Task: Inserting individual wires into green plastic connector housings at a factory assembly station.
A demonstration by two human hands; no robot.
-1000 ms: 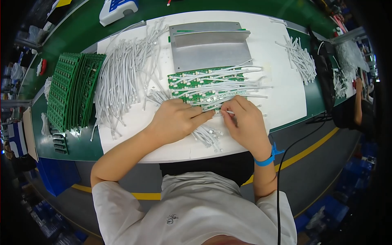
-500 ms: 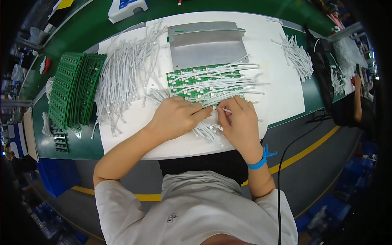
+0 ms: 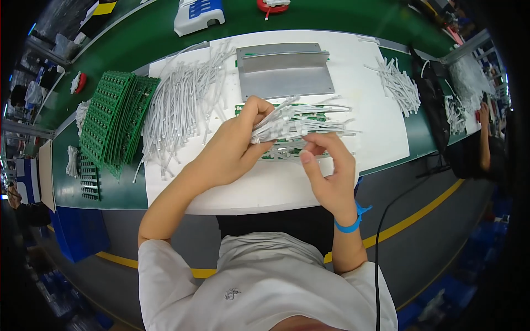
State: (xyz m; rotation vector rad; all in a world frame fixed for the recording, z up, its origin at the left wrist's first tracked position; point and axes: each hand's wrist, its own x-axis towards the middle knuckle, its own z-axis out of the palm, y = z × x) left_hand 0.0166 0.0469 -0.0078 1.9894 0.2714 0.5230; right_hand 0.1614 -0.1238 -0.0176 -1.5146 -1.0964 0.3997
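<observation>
I'm watching from afar as the left hand [image 3: 234, 138] is grasping a bundle of white cables [image 3: 276, 126] over the green board [image 3: 314, 117]. The bundle is lying between 2 and 3 o'clock from that grip, its long axis running roughly 9 to 3 o'clock. The right hand [image 3: 334, 176] is sitting between 4 and 5 o'clock from the bundle; I'm not managing to tell whether its grip is pinching anything. The left is being the nearer.
</observation>
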